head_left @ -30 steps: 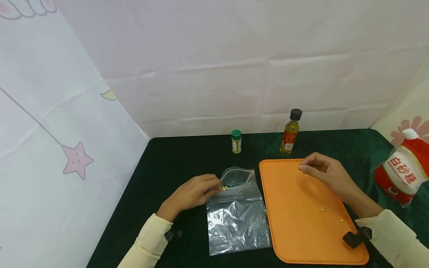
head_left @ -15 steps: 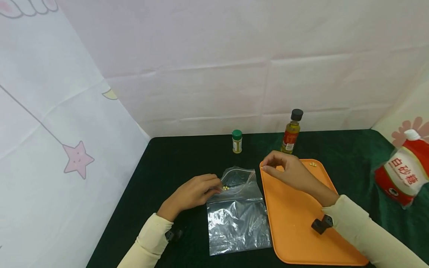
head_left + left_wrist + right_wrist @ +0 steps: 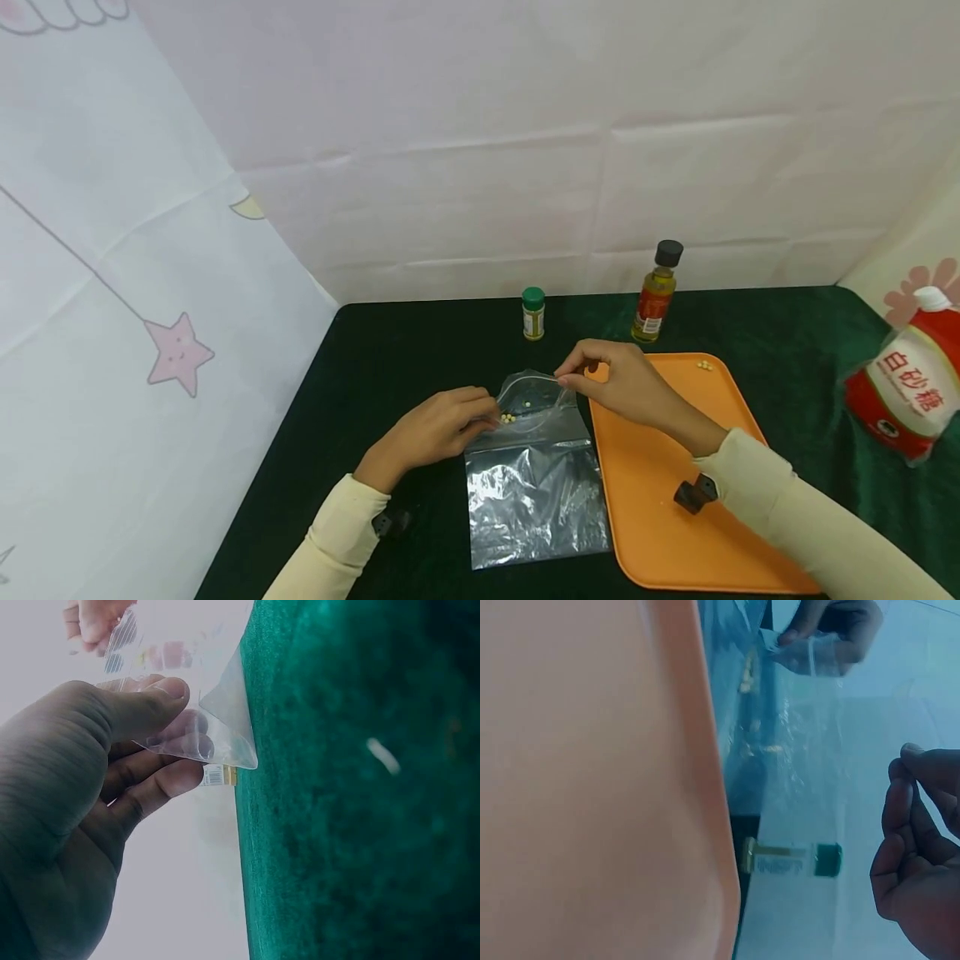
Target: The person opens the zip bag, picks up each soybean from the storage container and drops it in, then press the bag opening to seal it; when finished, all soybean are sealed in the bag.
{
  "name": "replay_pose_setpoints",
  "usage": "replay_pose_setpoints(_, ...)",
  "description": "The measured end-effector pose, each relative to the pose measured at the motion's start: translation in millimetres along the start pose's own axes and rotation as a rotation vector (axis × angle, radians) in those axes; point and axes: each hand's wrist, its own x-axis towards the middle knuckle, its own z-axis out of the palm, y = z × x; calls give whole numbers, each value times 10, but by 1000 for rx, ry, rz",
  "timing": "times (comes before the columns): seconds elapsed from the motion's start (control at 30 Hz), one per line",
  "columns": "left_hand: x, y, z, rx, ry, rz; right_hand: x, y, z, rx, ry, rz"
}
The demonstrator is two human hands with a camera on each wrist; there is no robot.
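Note:
My left hand (image 3: 441,433) pinches the near-left edge of a clear zip bag (image 3: 536,500) lying on the dark green cloth. The left wrist view shows its thumb and fingers with the film (image 3: 229,697) between them. Inside the bag mouth lie several small pale yellow beans (image 3: 507,418), perhaps soybeans, with one bean (image 3: 527,404) apart from them. My right hand (image 3: 618,379) is at the bag's right edge, thumb and forefinger together. In the right wrist view its fingertips (image 3: 901,769) meet, and whether a bean sits between them is hidden.
An orange tray (image 3: 675,533) lies right of the bag, several beans (image 3: 704,365) in its far corner. Behind stand a green-capped jar (image 3: 533,317) and a black-capped oil bottle (image 3: 655,302). A red and white sugar bag (image 3: 903,379) rests at the right edge.
My right hand has moved left from over the tray to the bag's edge. One bean now shows in the bag mouth apart from the others. The left hand has kept its place.

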Motion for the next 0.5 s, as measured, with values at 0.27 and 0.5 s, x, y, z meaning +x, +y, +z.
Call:
replay_pose_setpoints(0.27, 13, -9, 4, 23, -5, 23, -336, 3, -511, -261, -38, -23)
replay_pose_setpoints(0.5, 4, -12, 15, 8, 1, 19, -750, -10, -996, -478, -234, -133)
